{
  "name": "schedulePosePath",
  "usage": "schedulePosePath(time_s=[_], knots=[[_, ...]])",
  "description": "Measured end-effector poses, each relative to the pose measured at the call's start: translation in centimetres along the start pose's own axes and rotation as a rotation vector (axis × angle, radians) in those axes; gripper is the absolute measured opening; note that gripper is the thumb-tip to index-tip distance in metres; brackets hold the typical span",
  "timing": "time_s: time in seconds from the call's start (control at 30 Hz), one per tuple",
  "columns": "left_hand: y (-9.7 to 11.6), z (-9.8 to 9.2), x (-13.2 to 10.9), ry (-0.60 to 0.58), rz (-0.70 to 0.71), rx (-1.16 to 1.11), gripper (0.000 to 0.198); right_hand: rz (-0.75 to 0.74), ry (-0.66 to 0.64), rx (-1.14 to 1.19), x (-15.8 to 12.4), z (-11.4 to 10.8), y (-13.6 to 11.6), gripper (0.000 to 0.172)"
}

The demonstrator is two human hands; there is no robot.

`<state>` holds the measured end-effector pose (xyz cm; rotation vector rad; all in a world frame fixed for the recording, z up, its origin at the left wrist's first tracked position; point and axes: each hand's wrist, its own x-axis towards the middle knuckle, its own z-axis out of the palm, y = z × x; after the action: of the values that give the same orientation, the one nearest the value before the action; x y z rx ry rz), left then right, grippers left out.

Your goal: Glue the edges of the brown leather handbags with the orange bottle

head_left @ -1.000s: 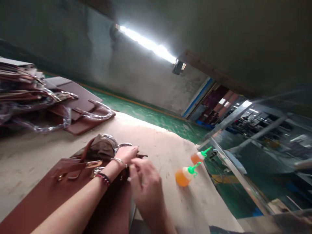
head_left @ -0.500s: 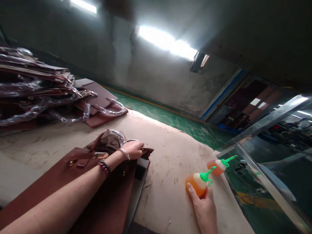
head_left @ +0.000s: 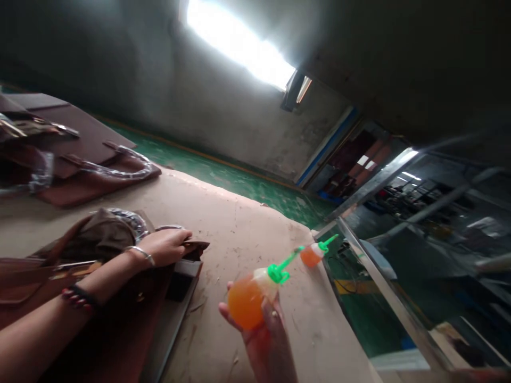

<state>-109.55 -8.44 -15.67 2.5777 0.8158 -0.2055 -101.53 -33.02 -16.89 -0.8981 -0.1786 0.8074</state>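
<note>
Over at the far left, brown bags (head_left: 99, 127) lay on the table (head_left: 231, 218), some of their handles (head_left: 115, 173) wrapped in clear plastic. Nearer to you, another brown bag (head_left: 120, 340) lay on the same table, a crumpled dark cloth (head_left: 104, 234) bulging from its top beside a plastic-wrapped handle loop (head_left: 138, 223). Your left forearm crossed over this bag, with a string of dark beads (head_left: 80, 299) and a silver bangle (head_left: 141, 254) on it. Your left hand (head_left: 165, 247) was at the bag's top corner, its fingers bent close together and holding the raised flap (head_left: 198, 246); the fingertips were partly hidden. Farther right, your right hand (head_left: 269, 330) held a round bottle (head_left: 247, 300) of orange liquid, fingers curled around it from below and from both sides. The bottle leaned, its green spout (head_left: 279, 270) pointing up to the right. Just beyond that spout, a second bottle (head_left: 312, 256), also orange with a green tip, was near the table's right edge, apart from both hands. Past that edge, a metal frame (head_left: 371, 260) stood over green floor (head_left: 359, 319).
</note>
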Motion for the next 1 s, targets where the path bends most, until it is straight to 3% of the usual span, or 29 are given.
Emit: schedulePosePath(time_s=[0.1,0.27,0.43,0.6,0.7,0.8,1.0], knots=[[-0.6,0.4,0.4,0.019,0.026,-0.021,0.035,0.071,-0.01,0.171,-0.2,1.4,0.9,0.037],[-0.6,0.5,0.4,0.04,0.041,-0.002,0.038,0.185,-0.044,0.243,-1.0,1.6,2.1,0.044],[-0.1,0.1,0.0,0.036,0.03,0.023,0.039,0.111,-0.124,-0.082,-1.8,-0.8,1.5,0.052],[0.2,0.1,-0.2,0.053,0.017,0.022,0.036,0.069,0.028,-0.224,-3.1,-3.5,-1.2,0.057],[0.1,0.1,-0.1,0.063,0.01,0.019,0.035,0.111,0.057,-0.304,-2.9,-3.7,-2.3,0.051],[0.1,0.3,0.0,0.07,0.004,0.018,0.035,0.139,-0.012,-0.396,-1.9,-3.5,-2.3,0.06],[0.1,0.3,-0.1,0.071,0.003,0.033,0.03,0.047,0.042,-0.622,0.6,-3.5,-2.1,0.071]])
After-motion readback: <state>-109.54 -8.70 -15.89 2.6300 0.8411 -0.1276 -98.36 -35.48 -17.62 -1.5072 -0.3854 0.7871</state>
